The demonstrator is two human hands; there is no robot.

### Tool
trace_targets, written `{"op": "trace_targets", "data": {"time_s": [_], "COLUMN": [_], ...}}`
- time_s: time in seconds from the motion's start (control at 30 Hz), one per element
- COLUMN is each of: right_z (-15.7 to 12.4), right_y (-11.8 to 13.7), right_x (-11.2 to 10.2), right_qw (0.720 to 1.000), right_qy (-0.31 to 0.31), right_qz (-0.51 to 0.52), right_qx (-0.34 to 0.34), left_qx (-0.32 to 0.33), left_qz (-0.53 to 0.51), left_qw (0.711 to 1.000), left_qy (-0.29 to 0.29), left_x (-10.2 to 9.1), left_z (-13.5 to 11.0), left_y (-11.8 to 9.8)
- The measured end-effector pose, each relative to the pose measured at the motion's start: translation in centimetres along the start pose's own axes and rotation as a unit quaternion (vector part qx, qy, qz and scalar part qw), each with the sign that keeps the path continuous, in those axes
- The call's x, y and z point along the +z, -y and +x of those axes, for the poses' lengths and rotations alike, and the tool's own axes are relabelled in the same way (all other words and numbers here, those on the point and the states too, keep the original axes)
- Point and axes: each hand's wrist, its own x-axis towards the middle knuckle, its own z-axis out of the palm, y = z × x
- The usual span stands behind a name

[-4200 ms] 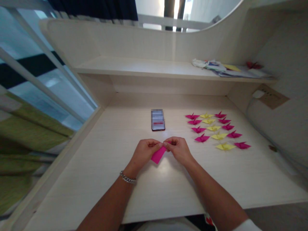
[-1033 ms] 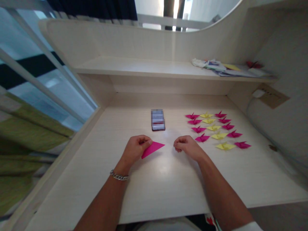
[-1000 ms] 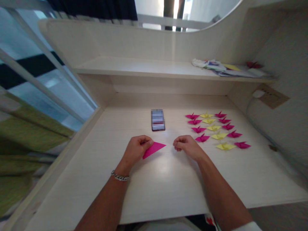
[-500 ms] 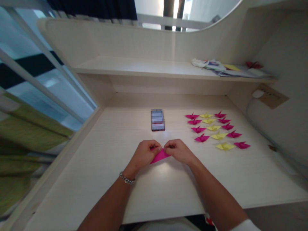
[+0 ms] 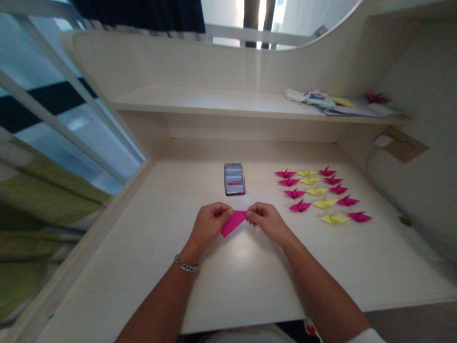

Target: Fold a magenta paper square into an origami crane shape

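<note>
A folded piece of bright pink paper point(image 5: 233, 222) is held between both hands just above the desk. My left hand point(image 5: 211, 221) pinches its left side between thumb and fingers, and a silver chain bracelet point(image 5: 185, 263) circles that wrist. With thumb and fingertips together, my right hand point(image 5: 266, 220) grips the paper's right corner. Part of the paper's upper left side is hidden by the left hand. To the right, pink paper cranes point(image 5: 300, 206) and yellow paper cranes point(image 5: 334, 218) stand in columns on the desk.
A phone point(image 5: 234, 180) lies beyond my hands. Papers point(image 5: 342, 109) and a red item point(image 5: 377, 98) rest on the shelf point(image 5: 214, 101). At the right wall, a white plug point(image 5: 383, 140) trails a cable point(image 5: 382, 190). Metal bars point(image 5: 67, 121) run along the left side.
My hands have moved slightly apart, showing more of the pink paper between them. The right hand now holds its right corner. The cranes and phone stay in place.
</note>
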Motion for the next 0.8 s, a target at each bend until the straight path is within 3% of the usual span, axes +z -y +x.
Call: {"op": "trace_targets", "data": {"time_s": [0.1,0.23,0.33,0.57,0.8], "right_z": [0.1,-0.1,-0.1,0.1,-0.1], "right_y": [-0.4,-0.6,-0.4,0.1,0.3], "right_x": [0.8,0.8,0.4,-1.5,-1.3], "right_qw": [1.0,0.997,0.997,1.0,1.0], "right_qy": [-0.018,0.017,0.034,0.001,0.001], "right_qz": [-0.013,-0.072,-0.064,-0.002,0.008], "right_qx": [-0.009,-0.018,-0.014,0.015,0.022], "left_qx": [-0.001,0.025,0.032,0.004,-0.004], "left_qz": [0.012,0.058,0.076,0.022,0.013], "left_qw": [0.998,0.991,0.988,0.985,0.988], "left_qy": [0.055,0.115,0.131,0.169,0.155], "left_x": [0.3,0.7,0.8,0.2,-0.2], "left_z": [-0.1,-0.4,-0.4,-0.4,-0.4], "left_y": [-0.3,-0.5,-0.3,-0.2,-0.6]}}
